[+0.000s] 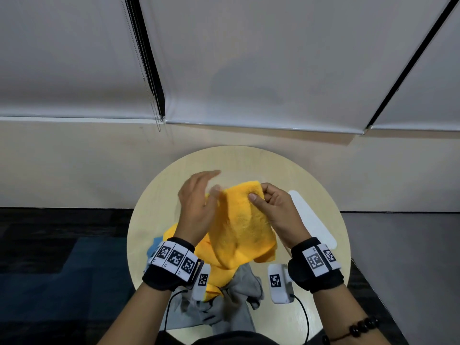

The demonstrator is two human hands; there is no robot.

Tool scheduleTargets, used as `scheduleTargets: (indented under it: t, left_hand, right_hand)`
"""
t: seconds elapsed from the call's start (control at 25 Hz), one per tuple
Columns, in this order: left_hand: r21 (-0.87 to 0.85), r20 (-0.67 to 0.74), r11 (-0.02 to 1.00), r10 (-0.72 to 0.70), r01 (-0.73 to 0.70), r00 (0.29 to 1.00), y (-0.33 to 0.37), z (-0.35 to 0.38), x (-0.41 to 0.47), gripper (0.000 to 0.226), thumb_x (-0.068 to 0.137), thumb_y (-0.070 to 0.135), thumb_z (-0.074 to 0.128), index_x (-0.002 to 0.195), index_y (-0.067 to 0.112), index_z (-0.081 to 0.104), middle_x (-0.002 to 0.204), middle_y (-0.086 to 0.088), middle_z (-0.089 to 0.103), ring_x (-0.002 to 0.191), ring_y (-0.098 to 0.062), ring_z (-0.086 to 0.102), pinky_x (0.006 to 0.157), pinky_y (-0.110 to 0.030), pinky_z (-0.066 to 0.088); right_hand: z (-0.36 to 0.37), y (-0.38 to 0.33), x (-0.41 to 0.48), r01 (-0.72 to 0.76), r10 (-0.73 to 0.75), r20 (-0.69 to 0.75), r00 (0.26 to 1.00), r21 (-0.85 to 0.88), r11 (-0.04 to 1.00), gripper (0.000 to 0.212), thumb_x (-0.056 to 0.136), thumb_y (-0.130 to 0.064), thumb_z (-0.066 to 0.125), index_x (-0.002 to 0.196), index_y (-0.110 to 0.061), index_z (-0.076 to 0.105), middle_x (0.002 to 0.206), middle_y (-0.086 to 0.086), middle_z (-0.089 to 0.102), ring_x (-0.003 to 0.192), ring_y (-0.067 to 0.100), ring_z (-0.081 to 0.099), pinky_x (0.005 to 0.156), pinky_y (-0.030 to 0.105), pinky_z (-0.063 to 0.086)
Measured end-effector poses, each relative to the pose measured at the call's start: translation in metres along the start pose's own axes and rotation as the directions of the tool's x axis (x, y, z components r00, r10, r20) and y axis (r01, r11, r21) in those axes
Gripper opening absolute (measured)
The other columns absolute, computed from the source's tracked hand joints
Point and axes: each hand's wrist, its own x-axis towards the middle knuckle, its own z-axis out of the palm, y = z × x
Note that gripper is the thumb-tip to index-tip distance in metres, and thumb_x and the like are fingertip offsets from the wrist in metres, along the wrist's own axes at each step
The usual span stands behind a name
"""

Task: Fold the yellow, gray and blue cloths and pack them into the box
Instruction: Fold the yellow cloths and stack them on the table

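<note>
A yellow cloth (242,225) hangs lifted above the round table. My right hand (273,210) pinches its top right corner between thumb and fingers. My left hand (198,202) is blurred at the cloth's left edge, fingers spread, touching the fabric; a firm grip does not show. A gray cloth (231,302) lies crumpled under the yellow one near the table's front edge. A small patch of blue cloth (153,246) peeks out behind my left wrist. A white flat shape (312,222), perhaps the box or its lid, lies on the table behind my right hand.
The round light-wood table (249,160) stands against a cream wall with window blinds above. Dark carpet lies to the left, gray floor to the right. Both wrists carry black bands with marker tags and white wired sensor units.
</note>
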Motion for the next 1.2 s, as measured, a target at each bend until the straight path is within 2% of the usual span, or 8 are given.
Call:
scheduleTargets:
  t: [0.12, 0.32, 0.6, 0.72, 0.84, 0.96, 1.04, 1.2]
  left_hand:
    - [-0.081, 0.196, 0.993, 0.104, -0.090, 0.975, 0.009, 0.005, 0.001, 0.032, 0.097, 0.052, 0.054, 0.123, 0.038, 0.065, 0.129, 0.022, 0.059, 0.133, 0.000, 0.041, 0.116, -0.039, 0.025]
    - [-0.076, 0.254, 0.986, 0.161, -0.147, 0.954, 0.013, 0.007, 0.008, 0.013, 0.096, 0.034, 0.065, 0.105, 0.026, 0.067, 0.115, 0.013, 0.065, 0.128, -0.009, 0.050, 0.109, -0.046, 0.034]
    - [-0.166, 0.002, 0.973, 0.162, -0.159, 0.987, 0.013, -0.005, 0.020, 0.011, 0.104, 0.026, 0.052, 0.103, 0.016, 0.055, 0.092, 0.009, 0.062, 0.089, -0.002, 0.058, 0.074, -0.020, 0.045]
    - [-0.171, -0.045, 0.974, 0.144, -0.149, 0.989, 0.009, -0.009, 0.025, 0.012, 0.104, 0.028, 0.052, 0.104, 0.017, 0.054, 0.091, 0.011, 0.060, 0.086, -0.002, 0.056, 0.073, -0.020, 0.044]
    - [-0.197, -0.083, 0.971, 0.125, -0.139, 0.989, 0.007, -0.009, 0.027, 0.008, 0.104, 0.031, 0.051, 0.102, 0.023, 0.052, 0.090, 0.015, 0.059, 0.084, 0.002, 0.055, 0.070, -0.010, 0.041]
    - [-0.209, -0.127, 0.965, 0.131, -0.156, 0.983, 0.010, -0.014, 0.031, 0.006, 0.104, 0.033, 0.051, 0.102, 0.027, 0.051, 0.092, 0.019, 0.058, 0.085, 0.001, 0.056, 0.070, -0.010, 0.042]
    - [-0.199, -0.109, 0.963, 0.161, -0.180, 0.981, 0.013, -0.016, 0.035, 0.007, 0.104, 0.033, 0.051, 0.103, 0.026, 0.052, 0.092, 0.019, 0.058, 0.086, -0.003, 0.056, 0.072, -0.016, 0.044]
    - [-0.165, -0.052, 0.961, 0.215, -0.220, 0.975, 0.016, -0.014, 0.037, 0.003, 0.104, 0.028, 0.053, 0.104, 0.025, 0.052, 0.093, 0.017, 0.058, 0.085, -0.004, 0.056, 0.071, -0.023, 0.045]
  right_hand:
    - [0.004, 0.001, -0.001, 0.023, -0.016, 0.060, 0.998, -0.123, 0.992, 0.012, 0.097, -0.019, 0.068, 0.104, -0.010, 0.070, 0.096, 0.013, 0.076, 0.090, 0.033, 0.072, 0.084, 0.043, 0.056]
    - [0.005, 0.003, -0.006, 0.039, -0.019, 0.098, 0.995, -0.207, 0.978, 0.012, 0.094, -0.023, 0.072, 0.100, -0.013, 0.070, 0.089, 0.007, 0.076, 0.082, 0.017, 0.072, 0.074, 0.026, 0.053]
    - [-0.024, 0.037, -0.010, 0.009, 0.103, 0.169, 0.980, -0.557, 0.831, 0.027, 0.102, -0.033, 0.059, 0.093, -0.009, 0.067, 0.087, 0.007, 0.071, 0.082, 0.026, 0.066, 0.078, 0.048, 0.054]
    - [-0.032, 0.048, -0.013, -0.046, 0.182, 0.209, 0.961, -0.528, 0.848, 0.028, 0.106, -0.036, 0.049, 0.109, -0.016, 0.069, 0.104, 0.002, 0.074, 0.100, 0.020, 0.068, 0.096, 0.049, 0.051]
    - [-0.033, 0.051, -0.017, -0.142, 0.287, 0.261, 0.922, -0.462, 0.876, 0.028, 0.104, -0.051, 0.042, 0.123, -0.045, 0.063, 0.120, -0.016, 0.068, 0.111, 0.002, 0.063, 0.102, 0.033, 0.049]
    - [-0.034, 0.058, -0.022, -0.204, 0.386, 0.249, 0.888, -0.540, 0.817, 0.026, 0.104, -0.055, 0.037, 0.125, -0.066, 0.048, 0.132, -0.020, 0.061, 0.113, 0.000, 0.061, 0.109, 0.038, 0.044]
    - [-0.030, 0.056, -0.022, -0.214, 0.355, 0.190, 0.915, -0.517, 0.829, 0.032, 0.105, -0.046, 0.043, 0.129, -0.067, 0.040, 0.134, -0.019, 0.059, 0.116, 0.003, 0.061, 0.108, 0.039, 0.045]
    - [-0.021, 0.037, -0.015, -0.106, 0.183, 0.162, 0.970, -0.399, 0.911, 0.058, 0.090, -0.052, 0.064, 0.138, -0.067, 0.033, 0.133, -0.038, 0.051, 0.123, -0.014, 0.049, 0.091, 0.011, 0.047]
